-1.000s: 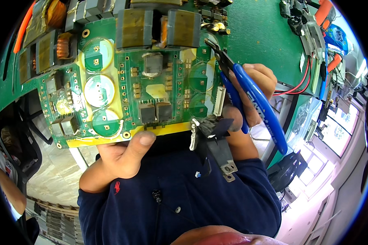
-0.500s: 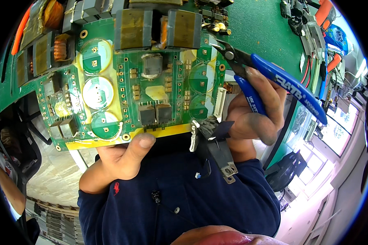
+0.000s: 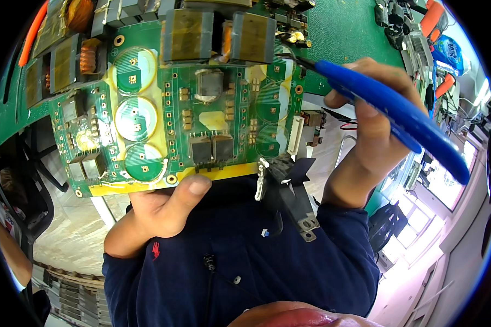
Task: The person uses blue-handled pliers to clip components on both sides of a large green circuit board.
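My left hand (image 3: 172,210) grips a large green circuit board (image 3: 172,163) by its near edge, thumb on top and the other fingers hidden beneath. The board carries transformers (image 3: 188,37), small dark blocks and bare round pads. From its near right corner a black plastic part with metal tabs (image 3: 289,193) hangs down. My right hand (image 3: 384,103) is closed round blue-handled side cutters (image 3: 387,103). The cutters' dark tip (image 3: 295,57) is at the board's far right edge, beside a transformer; whether it touches the board cannot be made out.
A green work mat (image 3: 349,32) covers the bench behind the board. Orange-handled tools (image 3: 432,19), dark cylindrical parts (image 3: 390,22) and a blue package (image 3: 448,53) lie at the far right. A black chair (image 3: 24,201) stands at the left, beside another person's arm (image 3: 11,256).
The right hand has moved to the right and turned the cutters, so their handles now overlap edge-on. The board has shifted slightly right in the left hand.
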`<state>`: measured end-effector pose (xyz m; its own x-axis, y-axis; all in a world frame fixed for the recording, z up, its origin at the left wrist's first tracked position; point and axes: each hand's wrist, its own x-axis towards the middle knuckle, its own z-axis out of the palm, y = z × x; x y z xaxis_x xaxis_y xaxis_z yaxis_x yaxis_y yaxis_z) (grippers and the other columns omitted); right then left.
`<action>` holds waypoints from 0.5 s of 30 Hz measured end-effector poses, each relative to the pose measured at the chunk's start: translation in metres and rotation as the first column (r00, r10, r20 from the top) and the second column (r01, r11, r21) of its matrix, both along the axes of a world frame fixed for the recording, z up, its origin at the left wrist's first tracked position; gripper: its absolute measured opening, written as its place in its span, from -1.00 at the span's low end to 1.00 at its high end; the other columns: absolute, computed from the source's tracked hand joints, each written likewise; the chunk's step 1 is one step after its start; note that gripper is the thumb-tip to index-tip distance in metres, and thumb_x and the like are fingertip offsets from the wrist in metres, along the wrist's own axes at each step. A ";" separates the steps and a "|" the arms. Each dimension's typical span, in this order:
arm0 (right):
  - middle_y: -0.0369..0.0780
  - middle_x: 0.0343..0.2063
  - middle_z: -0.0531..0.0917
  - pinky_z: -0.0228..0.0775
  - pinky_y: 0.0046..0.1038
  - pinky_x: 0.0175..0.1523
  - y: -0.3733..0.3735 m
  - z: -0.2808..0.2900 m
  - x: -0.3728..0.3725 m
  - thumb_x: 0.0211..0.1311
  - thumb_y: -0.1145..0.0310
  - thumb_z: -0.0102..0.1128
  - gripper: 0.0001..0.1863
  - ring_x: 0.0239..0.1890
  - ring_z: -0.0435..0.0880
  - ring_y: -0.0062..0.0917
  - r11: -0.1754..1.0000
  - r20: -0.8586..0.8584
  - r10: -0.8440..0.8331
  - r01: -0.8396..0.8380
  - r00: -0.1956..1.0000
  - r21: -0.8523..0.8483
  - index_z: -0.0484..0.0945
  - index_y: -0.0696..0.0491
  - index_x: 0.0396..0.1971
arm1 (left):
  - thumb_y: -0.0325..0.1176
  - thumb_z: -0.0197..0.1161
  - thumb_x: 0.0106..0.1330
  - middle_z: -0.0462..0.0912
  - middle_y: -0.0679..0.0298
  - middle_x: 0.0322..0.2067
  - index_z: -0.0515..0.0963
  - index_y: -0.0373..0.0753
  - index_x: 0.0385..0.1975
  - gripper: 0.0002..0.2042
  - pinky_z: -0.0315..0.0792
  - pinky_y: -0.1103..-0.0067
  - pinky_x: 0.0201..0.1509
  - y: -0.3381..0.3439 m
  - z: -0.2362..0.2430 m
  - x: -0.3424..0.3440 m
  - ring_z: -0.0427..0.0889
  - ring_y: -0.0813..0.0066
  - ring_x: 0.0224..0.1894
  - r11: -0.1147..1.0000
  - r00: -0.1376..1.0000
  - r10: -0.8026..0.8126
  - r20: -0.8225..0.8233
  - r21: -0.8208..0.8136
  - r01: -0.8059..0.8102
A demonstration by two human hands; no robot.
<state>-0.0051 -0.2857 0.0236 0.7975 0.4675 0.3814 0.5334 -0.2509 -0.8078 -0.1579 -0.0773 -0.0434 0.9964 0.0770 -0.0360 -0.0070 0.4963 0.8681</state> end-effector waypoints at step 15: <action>-0.08 -0.47 0.54 0.09 -0.68 -0.58 -0.008 0.036 0.041 0.11 0.02 0.14 -0.46 -0.64 0.38 -0.66 0.969 -0.104 0.170 -0.185 0.980 -0.165 0.50 0.32 -0.32 | -0.56 0.19 0.14 0.49 0.16 -0.12 0.33 -0.43 -0.02 -0.62 0.32 0.58 0.02 0.002 -0.001 -0.001 0.47 0.49 -0.11 0.999 1.000 -0.013 -0.001 0.033 0.013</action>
<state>0.0362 -0.2941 0.0599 0.7225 0.6573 0.2143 0.5106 -0.2985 -0.8063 -0.1593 -0.0755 -0.0446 0.9972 0.0655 -0.0347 0.0001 0.4678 0.8838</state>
